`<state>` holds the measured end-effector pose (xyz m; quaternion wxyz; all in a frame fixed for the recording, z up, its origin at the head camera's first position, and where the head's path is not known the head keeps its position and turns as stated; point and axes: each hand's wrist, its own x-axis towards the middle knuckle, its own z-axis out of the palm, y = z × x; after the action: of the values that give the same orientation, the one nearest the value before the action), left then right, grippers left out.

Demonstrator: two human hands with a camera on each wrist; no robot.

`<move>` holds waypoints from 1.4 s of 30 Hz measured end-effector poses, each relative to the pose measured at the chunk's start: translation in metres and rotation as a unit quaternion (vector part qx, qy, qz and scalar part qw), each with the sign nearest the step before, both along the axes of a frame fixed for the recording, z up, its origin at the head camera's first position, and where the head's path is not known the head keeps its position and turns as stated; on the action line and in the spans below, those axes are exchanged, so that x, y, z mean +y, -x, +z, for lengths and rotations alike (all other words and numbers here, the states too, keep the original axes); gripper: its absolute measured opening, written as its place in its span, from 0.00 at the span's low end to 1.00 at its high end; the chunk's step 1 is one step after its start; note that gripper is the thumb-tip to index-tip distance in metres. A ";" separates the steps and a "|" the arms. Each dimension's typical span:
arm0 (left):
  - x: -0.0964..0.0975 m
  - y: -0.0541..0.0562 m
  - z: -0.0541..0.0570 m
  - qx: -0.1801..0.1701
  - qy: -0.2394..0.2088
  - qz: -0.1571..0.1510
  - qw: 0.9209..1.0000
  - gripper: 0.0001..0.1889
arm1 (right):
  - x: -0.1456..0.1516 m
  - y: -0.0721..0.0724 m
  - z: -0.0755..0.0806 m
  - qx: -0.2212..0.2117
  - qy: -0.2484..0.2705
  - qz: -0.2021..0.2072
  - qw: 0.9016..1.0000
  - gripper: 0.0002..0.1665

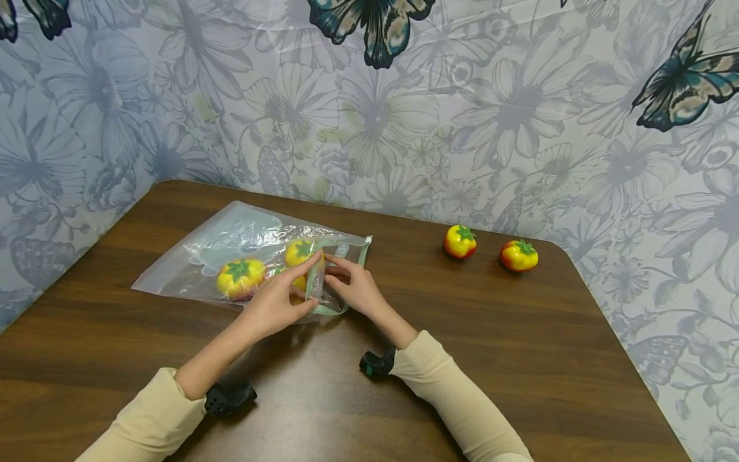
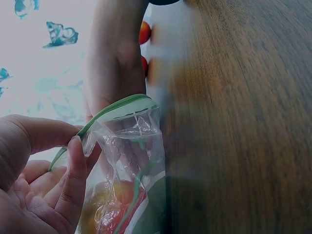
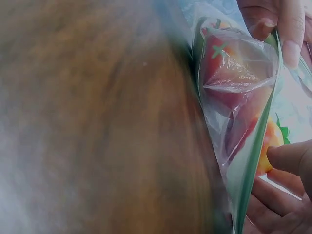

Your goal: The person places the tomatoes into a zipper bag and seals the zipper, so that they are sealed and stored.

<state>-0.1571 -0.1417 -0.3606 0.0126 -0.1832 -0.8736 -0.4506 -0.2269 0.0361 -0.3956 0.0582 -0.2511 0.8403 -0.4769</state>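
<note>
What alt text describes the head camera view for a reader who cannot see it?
A person's left hand holds the rim of a clear bag, the right hand at its mouth; yellow-and-red tomato-like fruits show inside. Two more fruits sit at right on the brown table, before a wall patterned with flowers.

The bag [image 1: 185, 256] is glossy clear plastic, the table [image 1: 462, 333] smooth wood-grain, the sleeves [image 1: 147, 414] matt cloth.

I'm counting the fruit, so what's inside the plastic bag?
The plastic bag holds green-topped, yellow-and-red fruits. At least two show through it. The left hand covers part of the inside, so an exact count can't be told.
</note>
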 end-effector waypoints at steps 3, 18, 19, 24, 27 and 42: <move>0.000 0.000 -0.001 0.001 0.001 -0.001 1.000 0.41 | 0.000 0.000 0.000 -0.009 -0.001 0.017 1.000 0.27; 0.000 -0.001 -0.003 0.008 0.001 0.004 1.000 0.40 | 0.005 -0.002 0.006 -0.048 0.005 0.045 0.998 0.28; 0.000 -0.001 -0.003 0.009 0.002 0.005 1.000 0.40 | 0.008 -0.001 0.007 -0.049 0.013 0.044 0.998 0.27; -0.001 0.000 -0.002 0.013 0.007 0.007 1.000 0.41 | 0.024 0.003 0.014 -0.038 0.045 0.038 0.998 0.25; -0.001 -0.001 -0.002 0.010 0.005 0.007 1.000 0.41 | 0.035 0.002 0.022 -0.030 0.063 0.033 0.997 0.23; 0.000 0.001 -0.002 0.011 -0.003 0.003 1.000 0.41 | 0.124 0.018 0.034 0.005 0.114 -0.095 0.989 0.19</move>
<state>-0.1586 -0.1413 -0.3631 0.0239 -0.1850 -0.8728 -0.4510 -0.2445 0.1603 -0.3620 -0.0208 -0.1778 0.8006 -0.5719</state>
